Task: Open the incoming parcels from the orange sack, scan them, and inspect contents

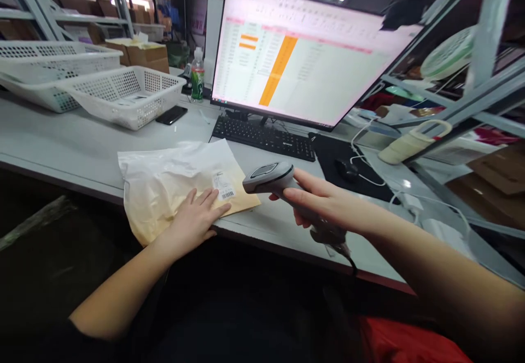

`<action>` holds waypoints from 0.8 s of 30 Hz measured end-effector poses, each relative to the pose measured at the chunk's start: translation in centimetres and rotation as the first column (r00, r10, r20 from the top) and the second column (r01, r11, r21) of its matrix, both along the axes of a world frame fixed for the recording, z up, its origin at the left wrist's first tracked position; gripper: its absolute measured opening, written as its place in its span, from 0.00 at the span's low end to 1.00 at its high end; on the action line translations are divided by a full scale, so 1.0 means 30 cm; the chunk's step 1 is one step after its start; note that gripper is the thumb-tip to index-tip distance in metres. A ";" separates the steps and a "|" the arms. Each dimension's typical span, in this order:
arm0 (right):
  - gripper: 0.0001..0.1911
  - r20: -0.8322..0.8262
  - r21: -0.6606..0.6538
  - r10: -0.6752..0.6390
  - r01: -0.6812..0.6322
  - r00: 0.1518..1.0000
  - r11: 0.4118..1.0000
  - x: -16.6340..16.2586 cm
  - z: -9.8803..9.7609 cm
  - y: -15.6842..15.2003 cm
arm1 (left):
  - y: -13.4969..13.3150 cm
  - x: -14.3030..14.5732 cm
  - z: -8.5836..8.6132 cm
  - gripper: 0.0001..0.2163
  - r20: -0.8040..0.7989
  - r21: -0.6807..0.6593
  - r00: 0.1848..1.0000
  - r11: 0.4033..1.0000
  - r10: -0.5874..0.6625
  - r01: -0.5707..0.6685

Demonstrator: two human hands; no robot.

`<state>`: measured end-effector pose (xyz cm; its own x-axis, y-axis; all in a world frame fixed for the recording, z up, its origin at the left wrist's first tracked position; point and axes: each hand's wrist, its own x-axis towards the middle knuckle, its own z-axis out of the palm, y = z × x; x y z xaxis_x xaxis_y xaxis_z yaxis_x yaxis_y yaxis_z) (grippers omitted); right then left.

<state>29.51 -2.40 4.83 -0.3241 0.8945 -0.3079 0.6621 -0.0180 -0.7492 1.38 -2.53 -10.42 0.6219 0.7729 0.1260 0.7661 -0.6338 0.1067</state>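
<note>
My left hand (197, 215) lies flat with its fingers stretched out on a white and yellowish plastic mailing bag (164, 174). The bag rests at the desk's front edge, its lower left part hanging over. Just beyond my fingertips, a white barcode label (222, 186) shows on the bag. In my right hand (320, 202) is a grey handheld barcode scanner (270, 177), the fingers wrapped round its handle. The scanner's head points left, above and to the right of the label, and its cable drops past the desk edge.
A monitor (320, 73) with a spreadsheet stands behind a black keyboard (262, 136). To the right are a mouse (346, 169), cables and a cream tumbler (406, 147). White baskets (123, 114), a phone (171, 115) and a green-labelled bottle (197, 78) stand at the left.
</note>
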 end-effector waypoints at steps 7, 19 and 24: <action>0.23 0.140 0.113 -0.275 0.261 0.951 0.959 0.082 -0.256 0.213 | -0.005 -0.114 0.018 0.28 0.061 0.016 0.998 0.999 -0.035 0.034; 0.32 0.551 0.539 -0.515 0.192 0.657 0.820 0.354 -0.360 0.575 | 0.034 -0.199 0.036 0.20 0.408 -0.067 0.865 0.954 0.293 -0.292; 0.29 0.558 0.564 -0.523 0.168 0.644 0.809 0.305 -0.415 0.677 | 0.035 -0.203 0.040 0.19 0.514 -0.115 0.802 0.950 0.306 -0.289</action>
